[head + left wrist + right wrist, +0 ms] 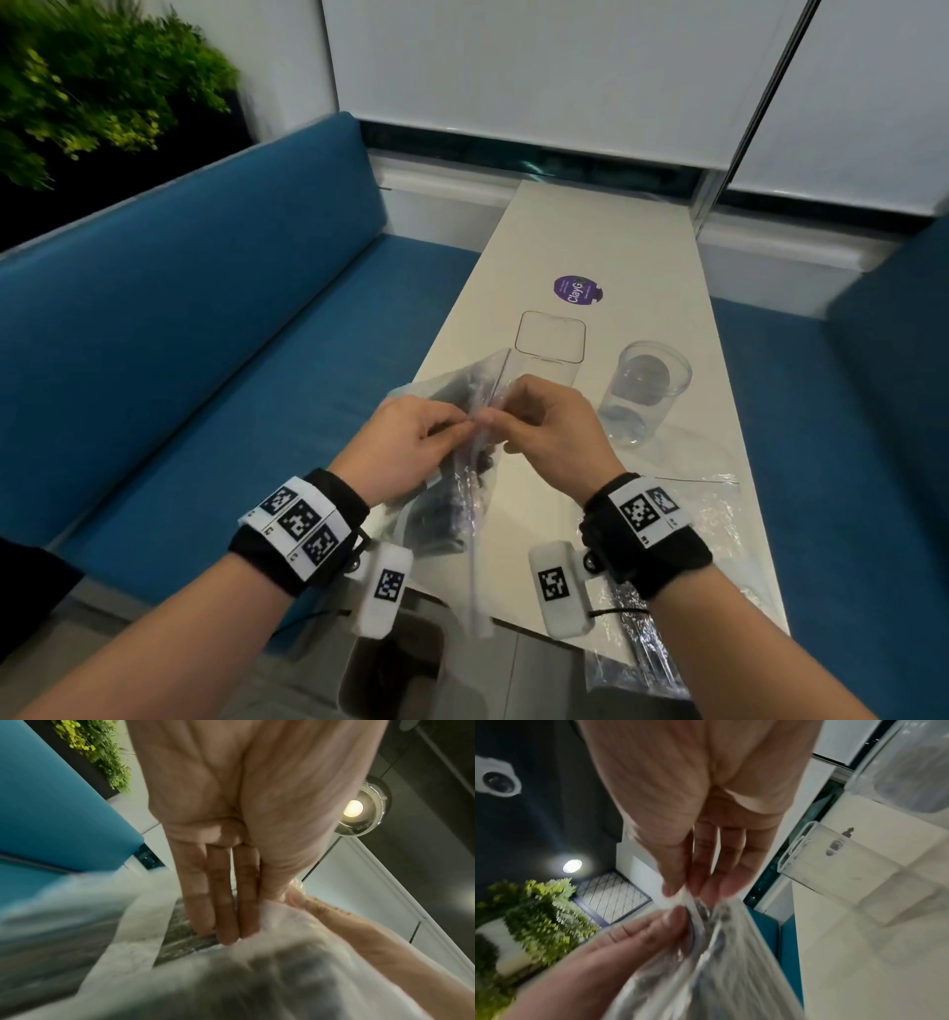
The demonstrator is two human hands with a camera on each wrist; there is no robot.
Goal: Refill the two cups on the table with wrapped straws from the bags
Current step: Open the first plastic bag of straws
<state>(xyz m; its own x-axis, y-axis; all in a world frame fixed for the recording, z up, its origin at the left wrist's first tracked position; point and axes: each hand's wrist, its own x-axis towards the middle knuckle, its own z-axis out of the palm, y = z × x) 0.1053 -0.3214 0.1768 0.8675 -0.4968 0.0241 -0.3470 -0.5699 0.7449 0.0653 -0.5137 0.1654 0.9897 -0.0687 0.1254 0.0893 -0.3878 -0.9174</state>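
Both hands hold a clear plastic bag of dark wrapped straws (457, 493) above the near left part of the white table (590, 241). My left hand (418, 447) and my right hand (544, 426) pinch the bag's top edge where they meet, fingertips nearly touching. The right wrist view shows the bag (718, 953) pinched between my right hand (687, 894) and the left hand's fingers (654, 925). In the left wrist view the bag (180, 933) lies under my left hand (231, 923). A square clear cup (549, 339) and a round clear cup (647, 383) stand empty beyond the hands.
A second bag of straws (667, 606) lies flat at the table's near right corner. A purple round sticker (577, 290) marks the table farther back. Blue bench seats (205, 334) flank the table on both sides. A green plant (92, 82) stands at the back left.
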